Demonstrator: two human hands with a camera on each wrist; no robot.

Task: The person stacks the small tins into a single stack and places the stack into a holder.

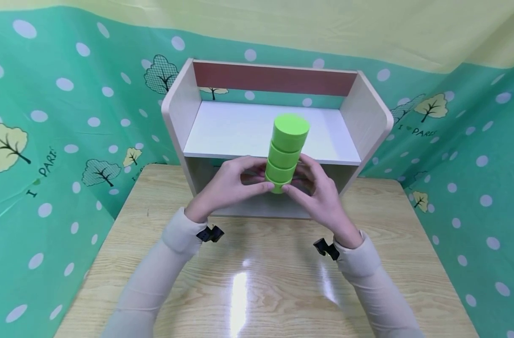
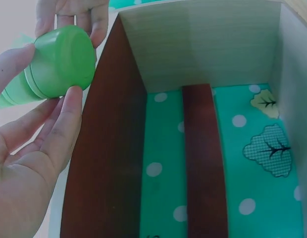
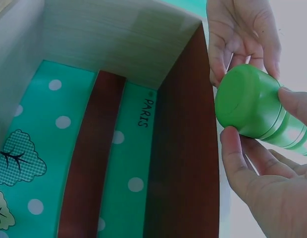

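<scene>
A bright green cylindrical container (image 1: 287,145), ringed by several grooves, is held up in front of the small shelf (image 1: 265,131), its top leaning slightly right. My left hand (image 1: 233,183) grips its lower part from the left, thumb in front and fingers behind. From the right, my right hand (image 1: 318,192) grips the same lower part, with the thumbs close together. In the left wrist view the container's rounded base (image 2: 76,57) shows between the fingers of both hands. The right wrist view also shows that smooth green base (image 3: 237,96) beside the shelf's board edge.
The shelf has a white upper board (image 1: 236,126), pale side panels (image 1: 369,112) and a dark red back strip (image 1: 274,79). It stands on a wood-grain table (image 1: 274,281). Green dotted cloth (image 1: 71,117) hangs behind and at both sides.
</scene>
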